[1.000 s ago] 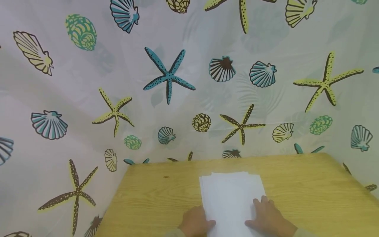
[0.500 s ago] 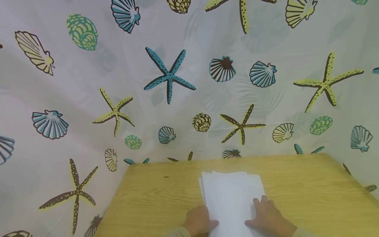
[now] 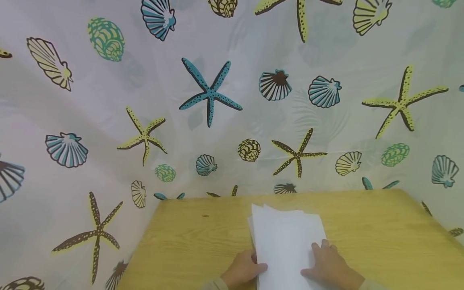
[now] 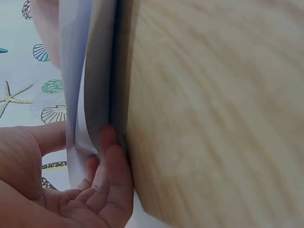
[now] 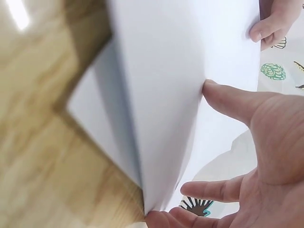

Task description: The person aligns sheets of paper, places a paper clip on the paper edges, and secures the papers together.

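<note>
Head view: stack of white paper (image 3: 284,245) at the lower middle of the frame, on a wooden table (image 3: 377,237); top edges uneven, several corners out of line at the stack's upper left. Left hand (image 3: 243,266) at the stack's left edge: thumb over the top sheet, fingers curled on the other side, clamped on the sheets; left wrist view shows the sheets fanned and bent between thumb and fingers. Right hand (image 3: 330,264) at the stack's right edge: thumb and fingers spread apart, thumb pressing the paper's face, fingertips at or near its edge. Right wrist view: one sheet corner juts out left of the others. Small paper clip (image 3: 205,216) on the table, left of the frame's middle, well apart from both hands. Patterned curtain (image 3: 253,121) with shells and starfish fills the upper frame. Pale sleeves (image 3: 370,285) at the bottom edge.
</note>
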### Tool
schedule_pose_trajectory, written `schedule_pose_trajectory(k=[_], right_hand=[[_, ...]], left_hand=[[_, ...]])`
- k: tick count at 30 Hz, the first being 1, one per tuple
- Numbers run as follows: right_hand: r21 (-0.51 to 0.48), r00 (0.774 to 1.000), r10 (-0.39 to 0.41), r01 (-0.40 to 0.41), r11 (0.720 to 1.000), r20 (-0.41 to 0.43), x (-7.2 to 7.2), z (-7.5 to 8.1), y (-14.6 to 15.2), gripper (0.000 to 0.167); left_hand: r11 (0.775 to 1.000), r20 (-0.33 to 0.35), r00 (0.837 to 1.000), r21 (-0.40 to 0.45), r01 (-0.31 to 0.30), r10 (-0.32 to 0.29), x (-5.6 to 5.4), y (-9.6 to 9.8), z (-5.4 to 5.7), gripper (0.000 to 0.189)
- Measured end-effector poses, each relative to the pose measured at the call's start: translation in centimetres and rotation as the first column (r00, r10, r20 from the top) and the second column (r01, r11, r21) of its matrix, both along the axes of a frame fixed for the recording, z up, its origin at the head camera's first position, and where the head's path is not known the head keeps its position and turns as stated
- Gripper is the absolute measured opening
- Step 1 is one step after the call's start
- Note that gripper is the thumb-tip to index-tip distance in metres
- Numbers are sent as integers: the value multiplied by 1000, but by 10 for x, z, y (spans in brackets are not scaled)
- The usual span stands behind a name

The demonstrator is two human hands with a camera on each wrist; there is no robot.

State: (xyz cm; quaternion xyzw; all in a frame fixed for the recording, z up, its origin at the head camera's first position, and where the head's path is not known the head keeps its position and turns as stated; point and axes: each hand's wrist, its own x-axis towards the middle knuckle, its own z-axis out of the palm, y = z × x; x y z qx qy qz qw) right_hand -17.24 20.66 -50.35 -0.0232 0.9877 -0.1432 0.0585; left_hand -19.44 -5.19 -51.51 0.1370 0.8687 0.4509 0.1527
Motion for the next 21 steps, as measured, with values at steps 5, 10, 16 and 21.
schedule_pose_trajectory(k=[5,10,16,21], right_hand=[[2,1000,1,-1,1000,-8,0,-2,1,82],[1,1000,-3,3,1000,-21,1,-2,1,78],[-20,1000,-4,4,1000,-26,2,-2,3,73],[-30,1000,4,-5,1000,-18,1,-2,6,70]], left_hand=[[998,20,999,47,-48,47,-3,-5,-7,22],[972,94,983,166,-169,155,-5,-4,-7,20],[926,247,953,285,-246,177,-5,-2,-6,31],[919,347,934,336,-208,85,-3,0,-8,20]])
